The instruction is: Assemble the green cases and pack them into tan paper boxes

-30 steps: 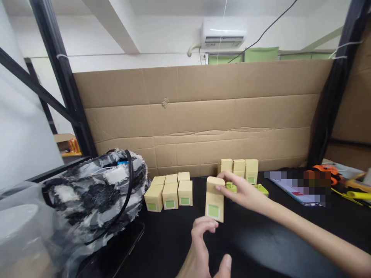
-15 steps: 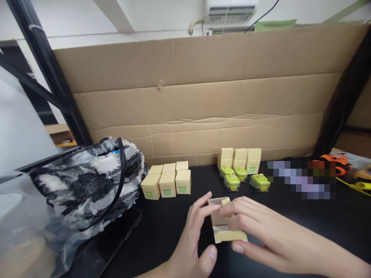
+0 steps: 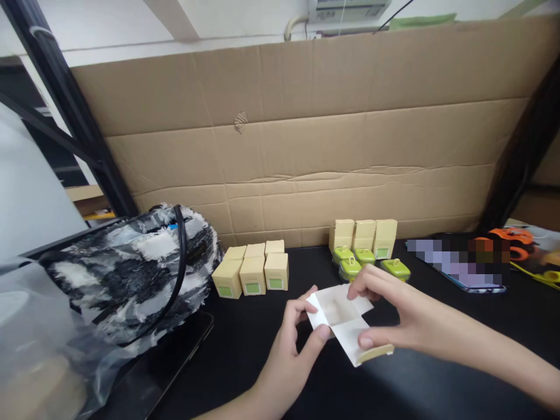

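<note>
A small cream cardboard box [image 3: 339,309] with a white inside is tilted toward me, its top flaps spread out. My left hand [image 3: 297,338] grips its left side, thumb in front and fingers behind. My right hand [image 3: 385,309] is at the right side, with fingertips at the far right flap and the thumb on the front lid flap. The inside looks bare. Just beyond my right hand are several small green-lidded containers [image 3: 396,268] with clear lower parts and a loop on the lid.
Several closed cream boxes [image 3: 252,277] with green labels stand in rows at centre left. Upright cream boxes [image 3: 365,236] with raised lids stand behind the green containers. A furry black-and-white bag [image 3: 144,280] is at left, a phone [image 3: 475,280] and orange toy [image 3: 511,242] at right, cardboard [image 3: 284,146] behind.
The box has been lifted and tilted, so its white inside faces me. Its flaps have been spread apart. My left thumb has closed onto it, and my right thumb now touches the lid flap.
</note>
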Available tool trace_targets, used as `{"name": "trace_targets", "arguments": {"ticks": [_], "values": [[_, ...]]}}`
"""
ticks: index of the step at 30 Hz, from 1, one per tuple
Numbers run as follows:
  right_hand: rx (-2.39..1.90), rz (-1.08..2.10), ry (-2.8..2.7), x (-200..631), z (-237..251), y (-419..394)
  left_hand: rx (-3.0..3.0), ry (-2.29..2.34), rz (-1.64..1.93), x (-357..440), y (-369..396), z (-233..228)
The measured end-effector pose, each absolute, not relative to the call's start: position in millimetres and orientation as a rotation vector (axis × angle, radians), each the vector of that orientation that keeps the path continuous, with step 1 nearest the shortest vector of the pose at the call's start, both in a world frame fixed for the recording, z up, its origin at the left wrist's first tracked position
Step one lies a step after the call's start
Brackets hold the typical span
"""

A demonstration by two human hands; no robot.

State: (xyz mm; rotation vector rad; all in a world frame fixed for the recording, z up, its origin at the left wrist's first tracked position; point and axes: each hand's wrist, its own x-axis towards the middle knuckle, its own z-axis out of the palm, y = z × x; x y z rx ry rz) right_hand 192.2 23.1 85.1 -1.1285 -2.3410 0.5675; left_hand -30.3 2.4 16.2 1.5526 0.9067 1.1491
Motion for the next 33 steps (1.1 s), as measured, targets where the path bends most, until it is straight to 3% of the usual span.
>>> {"name": "trace_targets", "arguments": {"ticks": [8, 15, 25, 33], "values": [[-1.266, 0.822, -2.275, 183.3, 61.4, 32.4, 1.523, 0.926, 1.141, -30.1, 10.1, 17.2], [-1.15, 0.293, -2.371, 184.5, 67.0, 36.7, 1.528, 0.989, 1.142, -27.9, 8.7, 18.6], [-1.085, 0.482, -2.396, 171.9, 56.6, 29.1, 1.596, 0.839, 1.077, -30.5, 10.6, 15.9], [-1.11, 0.045, -2.268, 195.9, 58.2, 56.2, 1.585, 0.945, 1.035, -29.6, 7.0, 11.2]]}}
